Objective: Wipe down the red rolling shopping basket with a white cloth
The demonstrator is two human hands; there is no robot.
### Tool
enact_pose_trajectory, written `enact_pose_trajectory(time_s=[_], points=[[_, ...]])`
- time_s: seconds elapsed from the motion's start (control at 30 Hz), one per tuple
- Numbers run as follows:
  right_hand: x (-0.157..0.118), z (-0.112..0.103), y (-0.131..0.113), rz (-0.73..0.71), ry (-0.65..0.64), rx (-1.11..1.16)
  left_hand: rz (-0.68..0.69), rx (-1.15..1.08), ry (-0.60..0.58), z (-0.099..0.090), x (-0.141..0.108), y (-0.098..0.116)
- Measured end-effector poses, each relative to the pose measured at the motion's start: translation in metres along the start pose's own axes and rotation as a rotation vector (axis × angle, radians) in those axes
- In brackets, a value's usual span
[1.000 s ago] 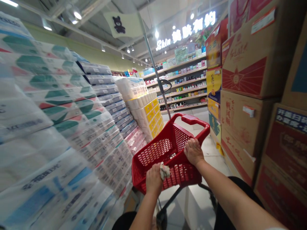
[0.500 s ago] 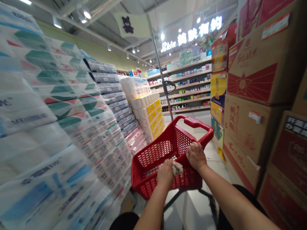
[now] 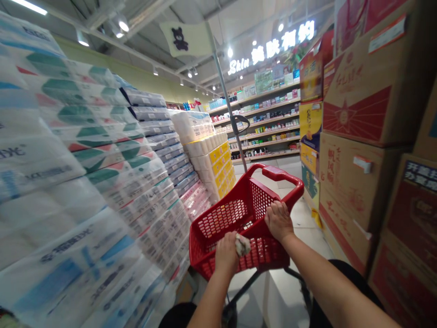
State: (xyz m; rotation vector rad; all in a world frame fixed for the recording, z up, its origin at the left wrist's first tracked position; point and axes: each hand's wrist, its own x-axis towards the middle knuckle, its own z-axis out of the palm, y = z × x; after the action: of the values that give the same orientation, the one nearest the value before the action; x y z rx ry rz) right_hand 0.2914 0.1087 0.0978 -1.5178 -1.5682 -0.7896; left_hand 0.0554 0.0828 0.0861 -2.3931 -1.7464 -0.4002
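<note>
A small red shopping cart [image 3: 221,214] stands in front of me, its perforated basket turned at an angle. My right hand [image 3: 279,220] is wrapped over the near rim of the basket, close to the corner below the red handle [image 3: 283,175]. My left hand [image 3: 227,253] lies at the same rim farther left, closed on a crumpled whitish cloth [image 3: 242,245] that pokes out beside the thumb. From the cart's far side rises a grey pole [image 3: 223,82] carrying a pale flag [image 3: 186,38] with a bear print.
Wrapped tissue packs [image 3: 102,150] are stacked high on the left, close to the cart. Cardboard cartons [image 3: 355,177] line the right side. Ahead are shelves [image 3: 262,123] of small products under a lit sign [image 3: 273,48]. Pale floor tiles [image 3: 283,291] lie beneath the cart.
My left hand, with the cloth, has slid a little left and down along the rim. My right hand keeps its place on the cart. The view has shifted slightly.
</note>
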Motion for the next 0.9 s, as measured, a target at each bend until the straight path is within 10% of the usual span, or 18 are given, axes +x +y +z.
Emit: enact_pose_trajectory(time_s=[0.23, 0.6, 0.9], points=[[0.000, -0.001, 0.003, -0.034, -0.003, -0.014, 0.071, -0.033, -0.078, -0.007, 0.027, 0.050], [0.001, -0.005, 0.000, -0.012, -0.014, -0.007, -0.123, 0.089, -0.018, -0.008, -0.036, -0.055], [0.000, -0.008, 0.003, -0.041, -0.032, 0.001, 0.030, 0.036, -0.080, -0.017, 0.018, 0.053]])
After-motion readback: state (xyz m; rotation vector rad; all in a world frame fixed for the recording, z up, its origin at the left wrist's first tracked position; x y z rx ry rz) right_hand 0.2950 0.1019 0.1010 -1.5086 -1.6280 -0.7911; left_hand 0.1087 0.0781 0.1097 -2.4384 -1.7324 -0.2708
